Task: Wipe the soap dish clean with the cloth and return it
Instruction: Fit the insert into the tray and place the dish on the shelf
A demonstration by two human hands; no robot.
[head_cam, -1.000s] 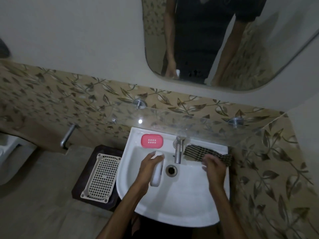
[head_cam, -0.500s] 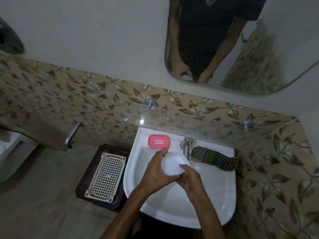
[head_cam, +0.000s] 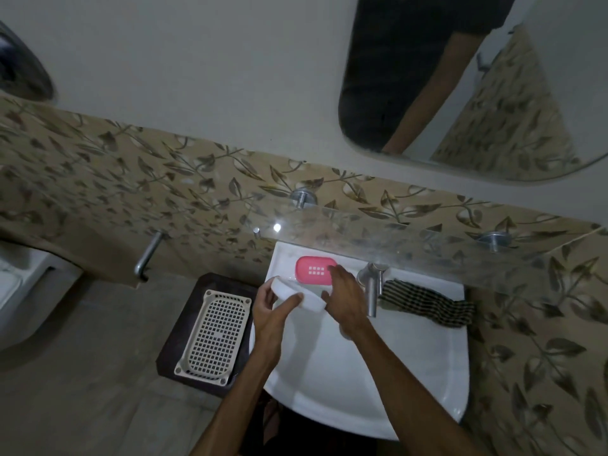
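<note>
The left hand (head_cam: 269,311) pinches the white soap dish (head_cam: 297,295), tilted over the basin's (head_cam: 329,363) back-left corner; the right hand (head_cam: 345,297), fingers spread, touches its edge. A loose grip risks dropping it; the checked cloth (head_cam: 427,302) lies untouched beside the tap (head_cam: 373,287).

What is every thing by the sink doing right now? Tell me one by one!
White soap dish: tilted, held over the sink.
Left hand: gripping the dish's near edge.
Right hand: at the dish's right end, fingers stretched toward the pink piece.
Pink slotted insert: lying flat on the sink ledge.
Checked cloth: bunched on the sink rim, untouched.
Tap: no water seen running.
Sink: basin bare.
</note>
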